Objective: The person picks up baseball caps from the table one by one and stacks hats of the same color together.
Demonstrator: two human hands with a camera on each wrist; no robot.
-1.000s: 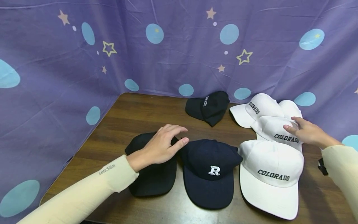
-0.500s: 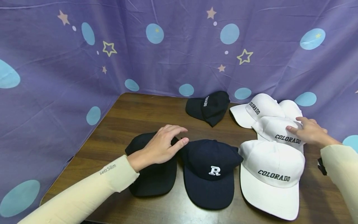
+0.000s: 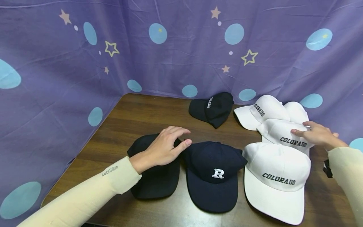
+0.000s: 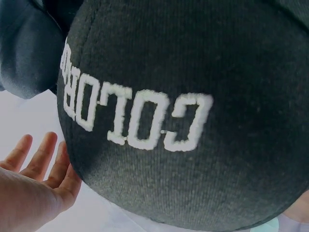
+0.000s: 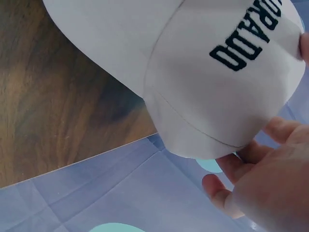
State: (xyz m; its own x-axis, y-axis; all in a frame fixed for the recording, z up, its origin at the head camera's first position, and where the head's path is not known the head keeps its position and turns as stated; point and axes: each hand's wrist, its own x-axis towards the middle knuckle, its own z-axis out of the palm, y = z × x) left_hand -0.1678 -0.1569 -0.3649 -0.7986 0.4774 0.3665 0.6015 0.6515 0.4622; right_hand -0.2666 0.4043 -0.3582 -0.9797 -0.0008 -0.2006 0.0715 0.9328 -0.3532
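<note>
In the head view my left hand (image 3: 164,146) lies over a black baseball cap (image 3: 156,183), fingers loosely bent and thumb extended to the right. White lettering shows on that cap's crown (image 4: 193,188) in the left wrist view, with my fingertips at its side. Beside it sits a navy baseball cap (image 3: 212,189) with a white R. My right hand (image 3: 320,134) holds a white COLORADO baseball cap (image 3: 275,130), thumb on the front of its crown and fingers behind. The right wrist view has my fingers curled at the edge of the white crown (image 5: 193,111).
A white COLORADO cap (image 3: 279,160) stands in front of the held one. Behind it are another white cap (image 3: 269,105) and a partly hidden white crown (image 3: 296,112). A black cap (image 3: 218,108) lies at the back of the wooden table (image 3: 141,116), before a purple curtain (image 3: 181,63).
My right hand has shifted slightly to the right, and the right side of the white cap it holds has spread a little outward. The left hand has stayed in place.
</note>
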